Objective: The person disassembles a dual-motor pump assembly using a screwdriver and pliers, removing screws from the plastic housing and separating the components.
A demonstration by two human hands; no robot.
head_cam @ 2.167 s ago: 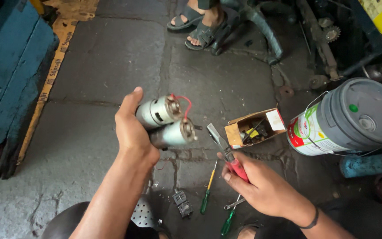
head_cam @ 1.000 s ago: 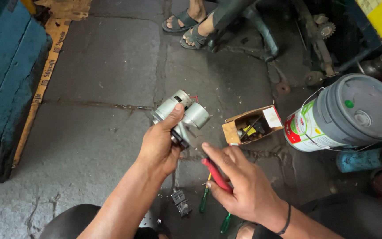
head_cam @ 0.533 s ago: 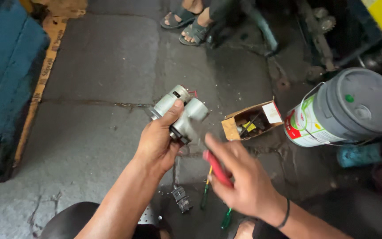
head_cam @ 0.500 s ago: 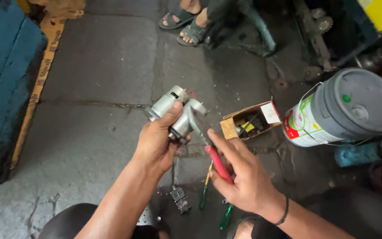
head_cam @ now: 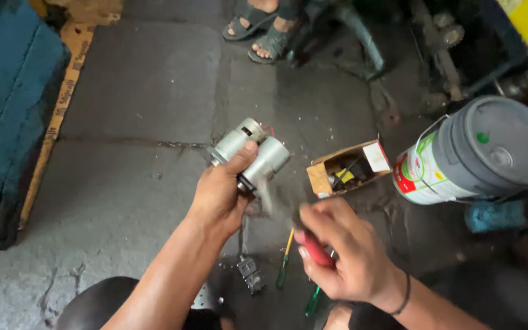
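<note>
Near the middle of the frame the left hand [head_cam: 218, 195] is gripping a twin-cylinder metal motor unit [head_cam: 252, 153], thumb pressing across the top of the two silvery barrels and fingers wrapping underneath, holding it up above the concrete floor [head_cam: 142, 91]. Just below and to the right, the right hand [head_cam: 343, 256] is clenching the red handle of a tool [head_cam: 313, 247]; its metal end is blurring toward the underside of the unit, so whether it is touching cannot be told.

The unit is looking solid and stiff, probably fairly heavy for its size, with smooth rounded casings that could be slipping under greasy fingers. Holding it across both barrels, as the left hand is doing, seems the surest grip; the thin red wire at its upper edge looks fragile and is better left alone.

Lying on the floor at the lower centre are a green-handled screwdriver [head_cam: 283, 269] and a small dark part [head_cam: 250, 273]. An open cardboard box [head_cam: 346, 171] is sitting to the right, beside a grey-lidded pail [head_cam: 478, 153].
</note>
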